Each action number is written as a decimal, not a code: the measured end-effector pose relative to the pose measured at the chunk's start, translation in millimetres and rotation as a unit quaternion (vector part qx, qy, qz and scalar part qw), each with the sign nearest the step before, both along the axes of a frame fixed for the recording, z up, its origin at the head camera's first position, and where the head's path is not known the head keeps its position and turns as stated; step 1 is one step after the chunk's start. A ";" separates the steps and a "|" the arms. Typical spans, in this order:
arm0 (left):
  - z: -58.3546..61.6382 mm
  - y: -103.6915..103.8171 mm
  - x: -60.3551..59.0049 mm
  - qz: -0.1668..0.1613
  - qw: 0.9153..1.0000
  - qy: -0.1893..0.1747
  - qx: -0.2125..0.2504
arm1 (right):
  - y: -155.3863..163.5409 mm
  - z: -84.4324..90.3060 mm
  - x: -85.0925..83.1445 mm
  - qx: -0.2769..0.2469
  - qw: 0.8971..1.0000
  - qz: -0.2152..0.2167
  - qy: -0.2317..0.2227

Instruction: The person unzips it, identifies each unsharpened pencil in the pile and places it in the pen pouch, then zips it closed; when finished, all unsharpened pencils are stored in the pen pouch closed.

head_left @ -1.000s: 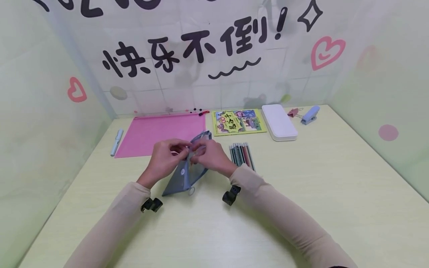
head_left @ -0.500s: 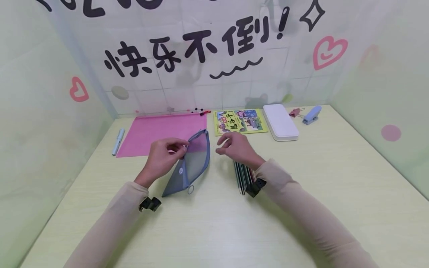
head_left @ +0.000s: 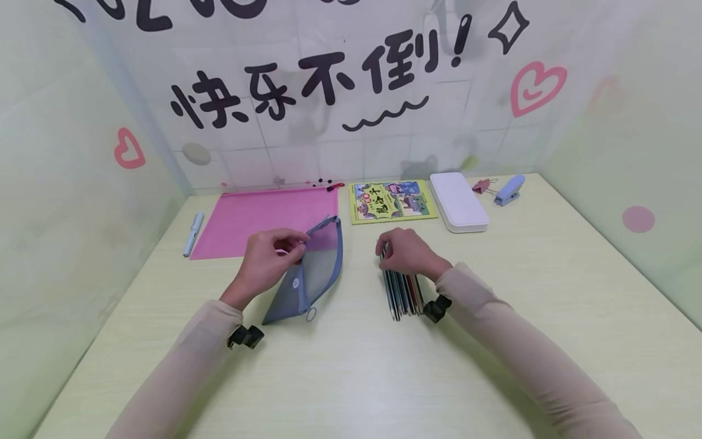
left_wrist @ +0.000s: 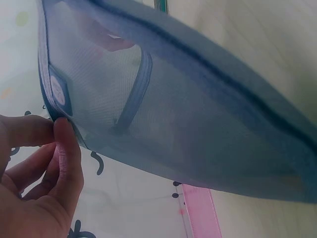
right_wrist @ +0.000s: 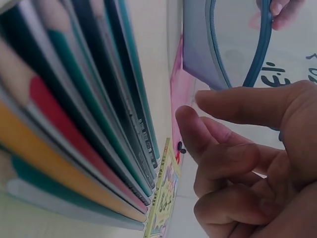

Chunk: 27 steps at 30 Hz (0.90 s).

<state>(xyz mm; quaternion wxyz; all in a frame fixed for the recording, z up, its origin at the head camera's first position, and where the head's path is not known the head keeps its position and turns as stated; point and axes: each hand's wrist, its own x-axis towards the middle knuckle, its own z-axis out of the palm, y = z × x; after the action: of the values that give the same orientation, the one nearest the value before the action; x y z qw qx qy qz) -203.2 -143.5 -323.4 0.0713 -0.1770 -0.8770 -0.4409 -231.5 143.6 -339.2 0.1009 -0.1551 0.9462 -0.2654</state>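
My left hand pinches the rim of a blue-grey mesh zip pouch, which stands tilted with its mouth spread. In the left wrist view, thumb and fingertips grip the zipper edge beside a small label, and the see-through mesh pouch fills much of the frame. A row of several pencils lies side by side to the right of the pouch. Over their far ends is my right hand. The right wrist view shows that hand loosely bent, thumb and forefinger apart, with the pencils beside it.
Behind the pouch lies a pink zip folder, with a light-blue pen at its left. Along the back are a yellow picture booklet, a white case, a pink binder clip and a blue stapler.
My right hand has let go of the pouch and moved right to the pencils' far ends. The left hand has stayed on the pouch rim, and the pouch mouth now stands wider.
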 end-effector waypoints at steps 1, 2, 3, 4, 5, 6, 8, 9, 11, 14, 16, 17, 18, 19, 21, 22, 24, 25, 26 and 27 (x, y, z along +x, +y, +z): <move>-0.1 0.2 0.1 0.000 1.000 -0.001 -0.001 | 0.6 -0.8 0.2 0.010 1.000 0.002 0.004; -0.1 0.4 0.2 -0.001 1.000 -0.002 0.000 | 1.1 -1.7 0.4 0.018 1.000 0.005 0.008; 0.2 0.6 0.6 0.000 1.000 -0.003 0.000 | 1.4 -2.5 0.7 0.026 1.000 0.006 0.010; 0.3 0.7 0.6 0.000 1.000 -0.004 0.000 | 1.8 -3.2 0.9 0.033 0.999 0.008 0.012; 0.3 0.9 0.5 0.000 1.000 -0.004 0.001 | 1.9 -3.9 1.3 0.039 0.999 0.009 0.014; 0.3 0.9 0.5 -0.001 1.000 -0.003 0.001 | 1.9 -4.4 1.8 0.045 0.999 0.011 0.015; 0.0 1.0 0.3 -0.001 1.000 -0.004 0.002 | 1.2 -5.5 2.6 0.052 0.998 0.012 0.015; -0.5 1.0 0.1 -0.002 1.000 -0.004 0.002 | 0.6 -5.9 2.9 0.056 0.998 0.015 0.016; -1.2 0.9 0.0 -0.002 1.000 -0.005 0.004 | -1.1 -6.2 3.5 0.065 0.997 0.023 0.016; -2.3 0.4 0.1 -0.001 1.000 -0.007 0.003 | -5.1 -6.5 3.7 0.083 0.996 0.027 0.016; -2.9 0.0 0.2 -0.001 1.000 -0.007 0.003 | -8.0 -6.9 3.5 0.097 0.995 0.027 0.017; -3.2 -0.2 0.2 0.000 1.000 -0.007 0.001 | -9.6 -7.1 3.4 0.105 0.994 0.026 0.018; -3.4 -0.4 0.2 0.001 1.000 -0.008 0.001 | -11.2 -7.4 3.2 0.112 0.993 0.027 0.019; -3.6 -0.6 0.3 0.001 1.000 -0.008 0.000 | -12.8 -7.4 3.1 0.118 0.992 0.027 0.020; -4.1 -1.1 0.4 0.003 1.000 -0.008 -0.001 | -16.3 -7.7 3.2 0.130 0.991 0.028 0.019; -4.1 -1.4 0.5 0.003 1.000 -0.009 -0.002 | -18.2 -7.7 3.3 0.133 0.991 0.027 0.017; -4.5 -2.1 0.5 0.004 1.000 -0.008 -0.004 | -21.7 -8.7 2.8 0.136 0.990 0.021 0.013; -4.7 -2.5 0.5 0.005 1.000 -0.006 -0.005 | -23.3 -9.2 2.7 0.136 0.991 0.016 0.010; -4.8 -2.9 0.5 0.005 1.000 -0.004 -0.006 | -24.7 -10.1 2.5 0.135 0.991 0.011 0.008; -5.0 -3.2 0.5 0.005 1.000 -0.003 -0.006 | -25.7 -11.0 2.4 0.132 0.991 0.008 0.008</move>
<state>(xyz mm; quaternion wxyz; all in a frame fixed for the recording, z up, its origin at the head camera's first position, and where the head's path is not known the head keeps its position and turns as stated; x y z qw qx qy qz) -202.7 -146.7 -328.5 0.0700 -0.1714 -0.8808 -0.4358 -229.2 117.8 -350.2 0.1144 -0.1498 0.9726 -0.1364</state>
